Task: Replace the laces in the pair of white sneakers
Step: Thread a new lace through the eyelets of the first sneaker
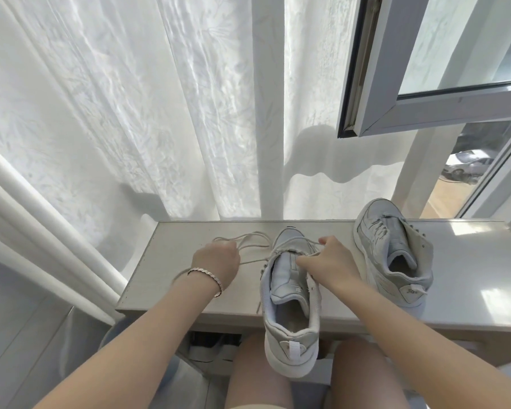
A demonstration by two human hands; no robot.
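Lengthwise, sneaker (pixel 289 320) toe toward curtain (pixel 130 113); heel nearest

Bare forearms and knees, a silvery linked bracelet (pixel 207 278) at the left hand's (pixel 216 259) wrist.

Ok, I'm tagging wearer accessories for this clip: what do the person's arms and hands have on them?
No sleeves or gloves are in view; both arms are bare. The left hand has a thin silvery bracelet of small linked segments at its wrist. The right hand shows no watch or bracelet.
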